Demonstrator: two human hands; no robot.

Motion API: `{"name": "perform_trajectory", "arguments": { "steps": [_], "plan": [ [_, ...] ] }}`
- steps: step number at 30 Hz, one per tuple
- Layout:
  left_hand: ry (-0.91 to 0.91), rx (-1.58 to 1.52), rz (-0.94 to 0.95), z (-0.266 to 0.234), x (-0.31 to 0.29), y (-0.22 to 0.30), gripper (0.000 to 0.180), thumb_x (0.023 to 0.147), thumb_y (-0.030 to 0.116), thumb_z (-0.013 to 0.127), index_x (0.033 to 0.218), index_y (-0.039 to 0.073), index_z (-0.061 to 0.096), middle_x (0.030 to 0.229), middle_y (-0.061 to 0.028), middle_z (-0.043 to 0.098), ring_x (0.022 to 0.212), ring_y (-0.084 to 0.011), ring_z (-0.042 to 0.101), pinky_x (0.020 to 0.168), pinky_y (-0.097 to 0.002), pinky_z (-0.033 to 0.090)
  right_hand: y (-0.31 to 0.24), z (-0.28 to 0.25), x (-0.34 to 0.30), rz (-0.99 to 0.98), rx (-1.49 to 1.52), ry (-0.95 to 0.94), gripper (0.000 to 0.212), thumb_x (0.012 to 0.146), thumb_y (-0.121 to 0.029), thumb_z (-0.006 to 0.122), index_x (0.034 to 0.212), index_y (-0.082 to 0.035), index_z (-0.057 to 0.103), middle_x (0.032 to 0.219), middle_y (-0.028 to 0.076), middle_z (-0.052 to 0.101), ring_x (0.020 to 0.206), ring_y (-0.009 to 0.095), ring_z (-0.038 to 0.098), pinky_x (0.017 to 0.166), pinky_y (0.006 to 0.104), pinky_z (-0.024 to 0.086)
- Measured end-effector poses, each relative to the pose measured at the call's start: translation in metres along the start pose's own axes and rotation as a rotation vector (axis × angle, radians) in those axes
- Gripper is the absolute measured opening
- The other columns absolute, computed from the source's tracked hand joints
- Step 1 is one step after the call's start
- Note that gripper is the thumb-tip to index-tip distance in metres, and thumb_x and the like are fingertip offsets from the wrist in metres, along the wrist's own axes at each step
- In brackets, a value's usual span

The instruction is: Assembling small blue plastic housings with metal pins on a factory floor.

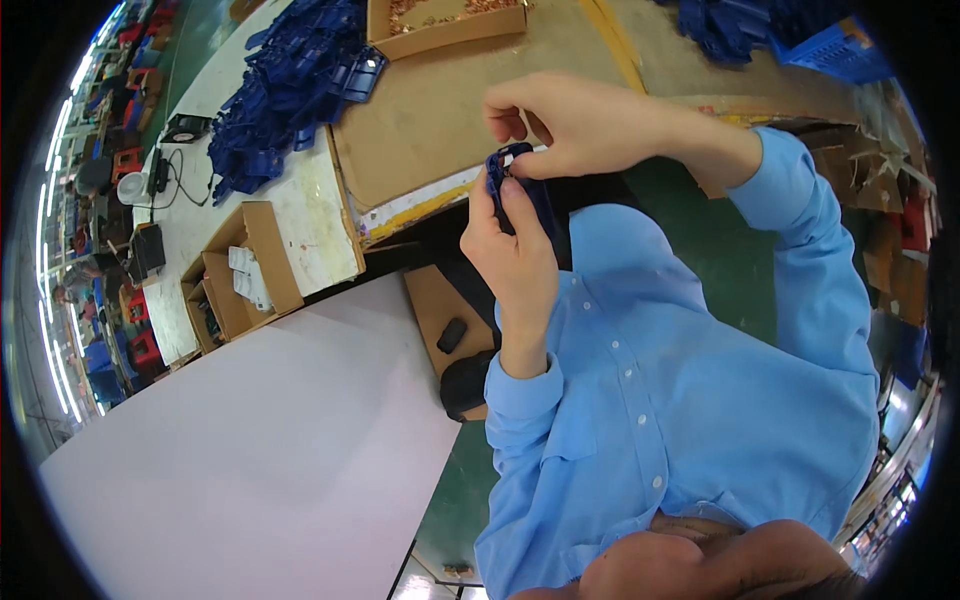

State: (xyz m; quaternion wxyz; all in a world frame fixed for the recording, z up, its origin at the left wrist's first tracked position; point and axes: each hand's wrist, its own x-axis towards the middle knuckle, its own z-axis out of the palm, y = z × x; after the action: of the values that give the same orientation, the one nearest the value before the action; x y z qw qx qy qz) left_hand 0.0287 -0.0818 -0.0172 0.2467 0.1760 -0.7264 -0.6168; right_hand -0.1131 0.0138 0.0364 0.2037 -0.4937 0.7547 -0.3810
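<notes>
1. The glossy dark-blue moulded plastic part is partly covered by fingers, and its small inner pieces are hard to make out.
2. The shallow brown cardboard box of coppery metal bits is cut off by the upper edge.
3. The left hand points upward from a bent forearm, gripping the part just beside the near edge of the brown-covered tabletop.
4. The right hand comes across from the right, fingers curled, thumb against the part's upper end; whether it pinches anything there, I cannot tell.
5. One part is in hand; two heaps of similar blue plastic pieces lie farther off, the left heap and the upper-right heap, too tangled to count.
6. One blue plastic crate stands beside the latter.
</notes>
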Motion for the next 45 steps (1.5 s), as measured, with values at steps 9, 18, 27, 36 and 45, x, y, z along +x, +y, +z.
{"name": "perform_trajectory", "arguments": {
  "steps": [9,18,27,36,45],
  "plan": [
    [0.011,0.110,0.079,0.001,-0.004,-0.003,0.027,0.098,0.012,0.052,0.117,-0.006,0.060,0.087,-0.0122,0.069,0.076,-0.0116,0.063,0.070,-0.0253,0.050,0.005,0.006,0.000,-0.036,-0.038,-0.056,0.018,0.075,-0.012,0.065,0.083,0.000,0.053,0.075,0.011,0.057,0.069,0.026,0.055,0.061,0.0373,0.045],
    [-0.036,0.048,0.003,0.000,-0.004,-0.001,0.025,0.098,0.011,0.052,0.114,-0.006,0.061,0.084,-0.0061,0.068,0.075,-0.0064,0.058,0.070,-0.0218,0.048,0.015,0.008,-0.003,-0.114,0.118,-0.051,0.018,0.073,-0.008,0.064,0.081,0.000,0.050,0.068,0.009,0.051,0.062,0.021,0.049,0.056,0.0334,0.041],
    [-0.066,-0.064,-0.102,0.003,-0.003,-0.006,0.027,0.099,0.010,0.051,0.120,-0.005,0.058,0.099,-0.0088,0.066,0.090,-0.0091,0.058,0.082,-0.0234,0.047,0.023,0.007,0.004,0.090,0.330,-0.212,0.015,0.074,-0.010,0.061,0.078,-0.002,0.049,0.067,0.004,0.047,0.063,0.014,0.043,0.056,0.0298,0.036],
    [-0.108,-0.089,-0.062,0.009,-0.011,-0.015,0.029,0.102,0.017,0.050,0.118,-0.005,0.059,0.100,-0.0059,0.064,0.086,-0.0103,0.059,0.077,-0.0243,0.049,0.041,0.030,-0.003,0.028,0.272,-0.086,0.029,0.066,-0.026,0.072,0.072,-0.002,0.057,0.066,0.013,0.059,0.063,0.025,0.056,0.058,0.0390,0.044],
    [-0.252,0.065,0.170,0.013,-0.023,-0.014,0.025,0.099,0.014,0.051,0.110,-0.006,0.061,0.091,-0.0074,0.063,0.078,-0.0134,0.060,0.070,-0.0253,0.049,0.034,0.037,-0.043,0.122,0.187,0.074,0.024,0.062,-0.021,0.071,0.072,-0.002,0.060,0.069,0.013,0.063,0.069,0.028,0.063,0.060,0.0409,0.047]
  ]
}}
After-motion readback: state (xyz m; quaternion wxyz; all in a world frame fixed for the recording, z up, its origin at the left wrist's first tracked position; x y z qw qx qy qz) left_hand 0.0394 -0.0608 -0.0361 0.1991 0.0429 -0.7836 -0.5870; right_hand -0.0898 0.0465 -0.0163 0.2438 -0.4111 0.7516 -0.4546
